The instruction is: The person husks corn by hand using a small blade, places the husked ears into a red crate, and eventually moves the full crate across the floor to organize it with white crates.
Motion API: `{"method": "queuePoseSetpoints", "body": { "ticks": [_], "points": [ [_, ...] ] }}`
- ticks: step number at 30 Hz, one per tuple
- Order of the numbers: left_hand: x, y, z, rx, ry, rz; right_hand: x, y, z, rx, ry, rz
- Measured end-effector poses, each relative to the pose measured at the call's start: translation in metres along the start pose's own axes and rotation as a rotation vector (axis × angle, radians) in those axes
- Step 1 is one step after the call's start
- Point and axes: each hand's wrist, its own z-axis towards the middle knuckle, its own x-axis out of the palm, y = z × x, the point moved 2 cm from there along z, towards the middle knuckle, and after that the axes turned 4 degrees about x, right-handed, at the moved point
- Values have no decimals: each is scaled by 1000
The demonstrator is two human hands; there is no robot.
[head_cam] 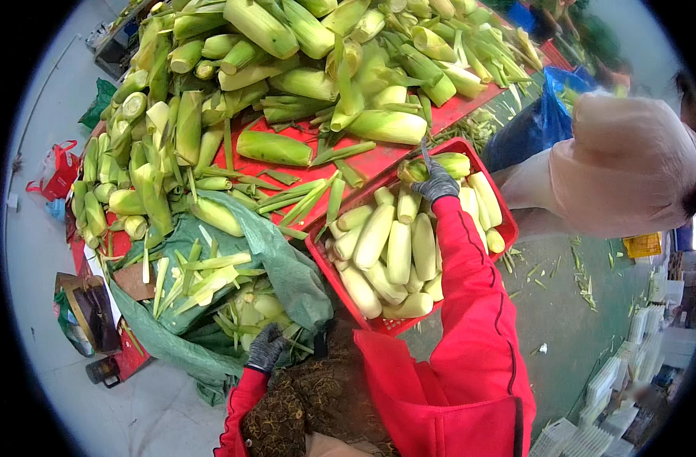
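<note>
My right hand (437, 181), in a grey glove, is over the upper part of a red plastic crate (356, 313), its fingers around an ear of corn (455, 164) with some green husk on it. A thin grey thing, perhaps a blade, sticks up from these fingers. Pale ears of corn in thin husk (399, 251) fill much of the crate. My left hand (266, 346), also gloved, rests at the near side of an open green woven sack (279, 257), by loose husk leaves (210, 280). Its fingertips are partly hidden, so a hold on anything cannot be made out.
A large heap of corn in green husks (313, 85) covers much of the red table (330, 148). Right of it are a blue bag (530, 128) and a person in pale clothing (622, 165). Husk scraps lie on the floor (553, 303); white crates (599, 394) stand at lower right.
</note>
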Motion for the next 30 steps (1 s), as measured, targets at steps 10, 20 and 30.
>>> {"method": "queuePoseSetpoints", "body": {
  "ticks": [10,20,30],
  "points": [
    [3,19,14,-64,80,-82,13,-9,-21,31,-98,-314],
    [-3,4,3,-32,92,-8,-16,1,-32,108,82,-338],
    [-23,-128,25,485,228,-522,-21,161,-193,-307,480,1045]
  ]
}}
